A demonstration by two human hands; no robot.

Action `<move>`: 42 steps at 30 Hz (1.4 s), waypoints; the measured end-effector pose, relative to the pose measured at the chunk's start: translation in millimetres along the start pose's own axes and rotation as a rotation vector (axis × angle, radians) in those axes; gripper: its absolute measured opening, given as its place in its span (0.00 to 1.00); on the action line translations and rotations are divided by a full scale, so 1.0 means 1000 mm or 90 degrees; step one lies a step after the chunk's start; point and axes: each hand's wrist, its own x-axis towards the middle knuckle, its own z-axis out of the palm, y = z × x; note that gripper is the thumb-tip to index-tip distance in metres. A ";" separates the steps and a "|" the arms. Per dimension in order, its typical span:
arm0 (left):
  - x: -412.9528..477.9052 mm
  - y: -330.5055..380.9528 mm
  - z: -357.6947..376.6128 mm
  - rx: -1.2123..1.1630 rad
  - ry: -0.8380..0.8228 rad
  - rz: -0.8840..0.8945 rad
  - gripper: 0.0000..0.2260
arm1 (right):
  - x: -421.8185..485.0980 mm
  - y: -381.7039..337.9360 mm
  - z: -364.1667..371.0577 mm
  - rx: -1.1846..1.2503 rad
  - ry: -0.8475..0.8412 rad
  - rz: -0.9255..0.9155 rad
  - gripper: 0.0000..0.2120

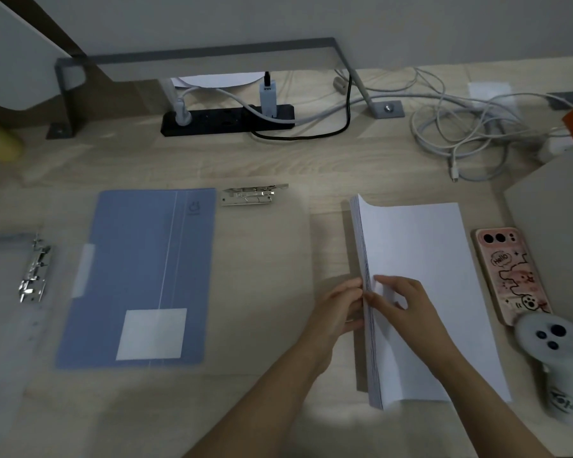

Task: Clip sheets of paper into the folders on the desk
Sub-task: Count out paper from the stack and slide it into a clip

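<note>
Now the paper stack (pixel 420 292) is gripped by both hands.
Its left edge (lower right of frame) is pinched between left hand (pixel 339 309) and right hand (pixel 401 299); a blue folder (pixel 139 259) is left untouched.

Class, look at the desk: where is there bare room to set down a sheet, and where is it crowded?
Bare wood lies between the blue folder and the paper stack, and in front of the power strip. The near edge below the folder looks free too. It is crowded at right: the phone, controller and cables.
</note>
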 end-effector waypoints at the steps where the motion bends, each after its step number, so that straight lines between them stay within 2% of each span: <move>1: 0.000 0.000 0.000 0.002 0.000 0.003 0.14 | -0.001 -0.001 -0.001 0.006 -0.003 0.001 0.18; 19: 0.003 -0.004 -0.005 0.013 -0.004 0.007 0.13 | 0.003 0.003 0.003 -0.043 0.003 0.006 0.17; 26: -0.003 -0.004 -0.002 0.091 0.026 0.034 0.14 | 0.006 0.007 0.005 -0.077 0.028 0.011 0.16; 30: -0.005 -0.004 -0.003 0.113 0.017 0.025 0.14 | 0.004 0.007 0.008 -0.074 0.033 -0.012 0.17; 34: -0.003 -0.004 -0.005 0.108 0.032 -0.002 0.20 | 0.004 0.007 0.011 -0.088 0.039 -0.004 0.19; 42: -0.004 -0.003 -0.004 0.110 0.019 -0.001 0.20 | 0.005 0.008 0.014 -0.125 0.056 -0.004 0.23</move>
